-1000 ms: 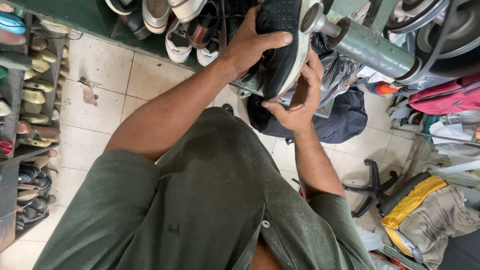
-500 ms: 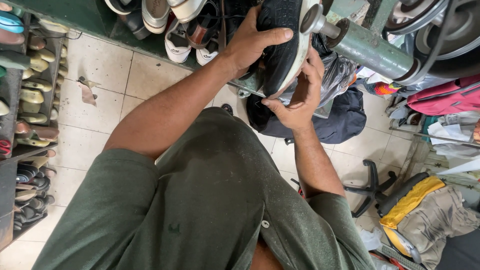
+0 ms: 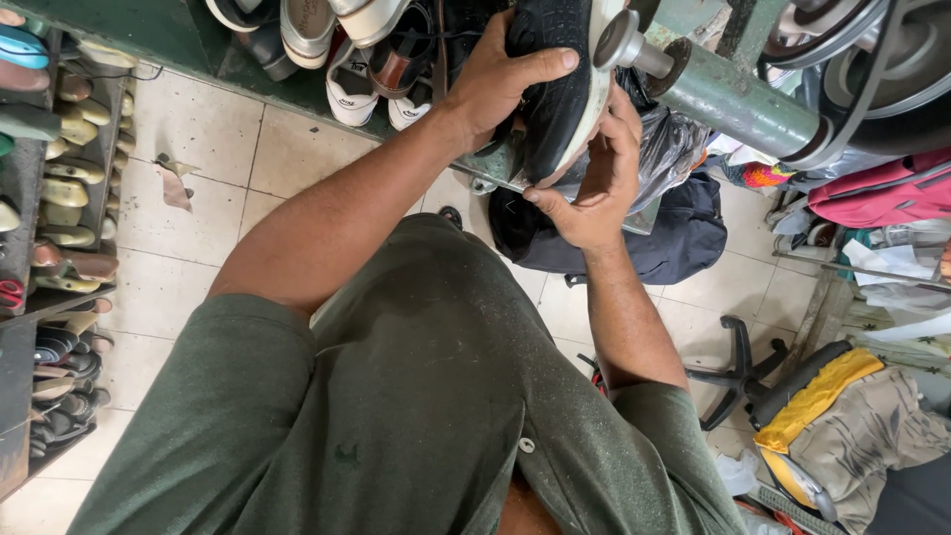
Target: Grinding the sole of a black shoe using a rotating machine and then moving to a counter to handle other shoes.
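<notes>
I hold a black shoe with a white sole edge (image 3: pixel 558 94) sole-out in front of me, pressed beside the end of a machine's grey-green shaft (image 3: pixel 733 94). My left hand (image 3: pixel 500 79) grips the shoe from the left, fingers curled over its black sole. My right hand (image 3: pixel 594 178) clasps it from below and the right, thumb along the sole edge. My green shirt fills the lower part of the view.
Several shoes (image 3: pixel 347 50) lie in a row on the floor at the top. A rack of shoe lasts (image 3: pixel 59 198) stands at the left. A dark bag (image 3: pixel 664 243) lies under the machine. A chair base (image 3: pixel 738 372), cloth piles and belt wheels (image 3: pixel 872 50) crowd the right.
The shoe and both hands stay nearly in place; my right hand has shifted slightly along the sole edge.
</notes>
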